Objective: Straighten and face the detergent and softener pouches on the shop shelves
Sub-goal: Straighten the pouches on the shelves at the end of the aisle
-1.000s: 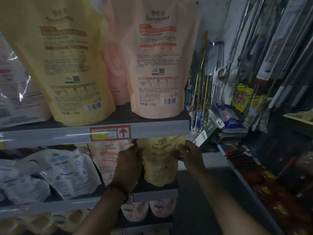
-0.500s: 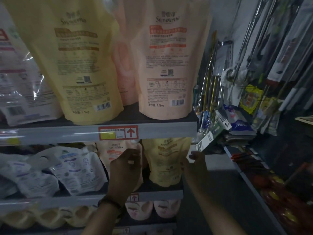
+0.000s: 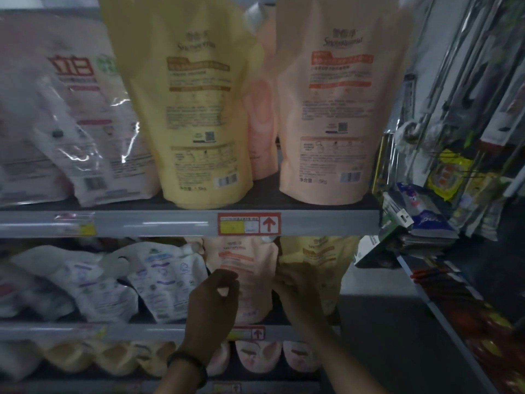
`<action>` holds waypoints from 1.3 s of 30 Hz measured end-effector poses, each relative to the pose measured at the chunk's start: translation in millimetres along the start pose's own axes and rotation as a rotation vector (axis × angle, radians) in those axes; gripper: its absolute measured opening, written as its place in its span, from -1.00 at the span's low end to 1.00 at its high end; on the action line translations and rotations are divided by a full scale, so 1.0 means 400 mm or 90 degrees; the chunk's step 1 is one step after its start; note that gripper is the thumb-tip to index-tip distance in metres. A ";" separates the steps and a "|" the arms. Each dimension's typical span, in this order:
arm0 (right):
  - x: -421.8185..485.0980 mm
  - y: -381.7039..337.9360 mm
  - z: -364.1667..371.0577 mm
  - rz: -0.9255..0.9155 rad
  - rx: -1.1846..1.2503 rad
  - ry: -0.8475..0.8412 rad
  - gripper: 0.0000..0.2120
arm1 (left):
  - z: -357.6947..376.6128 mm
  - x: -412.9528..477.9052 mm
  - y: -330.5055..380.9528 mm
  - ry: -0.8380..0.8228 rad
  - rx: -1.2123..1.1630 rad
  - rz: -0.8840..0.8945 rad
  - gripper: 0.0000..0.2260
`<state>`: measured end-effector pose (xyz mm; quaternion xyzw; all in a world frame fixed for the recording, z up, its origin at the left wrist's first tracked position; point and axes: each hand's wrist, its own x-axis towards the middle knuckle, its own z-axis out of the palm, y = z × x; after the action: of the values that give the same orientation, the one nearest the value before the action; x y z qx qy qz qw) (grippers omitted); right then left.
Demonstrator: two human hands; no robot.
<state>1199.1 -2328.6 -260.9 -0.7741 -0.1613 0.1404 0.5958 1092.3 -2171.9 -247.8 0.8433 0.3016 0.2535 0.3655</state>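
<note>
**Centre, middle shelf [image 3: 136,332].** Small peach pouch [image 3: 244,260], upright, printed face forward, just beside a small yellow pouch [image 3: 321,257] on its right, with slumped white pouches [image 3: 159,282] on its left.

**Left hand [image 3: 211,305].** Raised in front of the peach pouch's left half, back of the hand toward the camera. Fingers curled, with thumb tip and forefinger tip meeting in a small ring and peach film visible through the gap. Pinch on the film or mere closure in front of it: not determinable in the dim, blurred view. Dark wristband [image 3: 189,365] on the wrist.

**Right hand [image 3: 301,300].** At the seam between the peach and yellow pouches. Fingers [image 3: 284,280] curled against the peach pouch's right edge, covering the yellow pouch's lower left corner. Grasp on either pouch: not determinable.

**Pouch relative to fingers.** Peach pouch flanked by both sets of fingers, upper label clear above them, lower part visible in the gap between the hands.

**Above.** Upper shelf [image 3: 170,223] with a red-framed price label [image 3: 248,223]. Large yellow pouch [image 3: 193,109] and large peach pouch [image 3: 332,109] upright on it, barcodes forward. Glossy pink-and-white bags [image 3: 65,123] at far left.

**Below.** Row of pouches [image 3: 255,356] on the bottom shelf.

**Right.** Hanging long-handled cleaning tools [image 3: 468,81].
</note>
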 end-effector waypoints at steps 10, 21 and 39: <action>-0.012 -0.045 0.064 -0.090 0.045 0.079 -0.98 | -0.058 0.000 -0.022 -0.062 -0.032 -0.021 -0.80; 0.014 -0.035 0.101 -0.049 -0.007 0.117 -0.89 | -0.113 0.002 -0.042 -0.105 -0.067 -0.055 -0.77; -0.004 0.007 0.094 -0.139 0.008 0.135 -0.90 | -0.149 -0.013 -0.017 -0.091 -0.063 -0.057 -0.71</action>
<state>1182.4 -2297.0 -272.9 -0.7586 -0.1798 -0.0067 0.6262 1047.8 -2143.8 -218.1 0.8258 0.2992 0.1911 0.4383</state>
